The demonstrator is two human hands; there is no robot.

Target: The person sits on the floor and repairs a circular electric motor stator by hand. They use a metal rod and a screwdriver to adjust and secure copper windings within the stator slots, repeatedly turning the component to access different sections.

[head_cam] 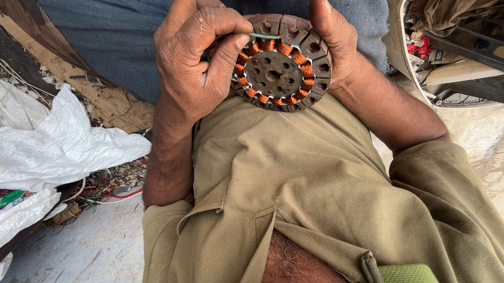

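White plastic sacks (48,144) lie left; left hand (196,54) pinches green stick (262,36), right hand (335,40) grips stator (281,66).

Pale dusty floor (94,253) with crumpled white plastic sacks (53,144) and tangled coloured wire scraps (105,189).

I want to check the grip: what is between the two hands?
In the head view, the round stator with copper coils lies between the left hand and right hand; both hold it.

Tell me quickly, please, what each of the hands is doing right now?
Left hand: closed, pinching a thin green rod against the stator's copper windings.
Right hand: closed on the stator's rim, holding it.
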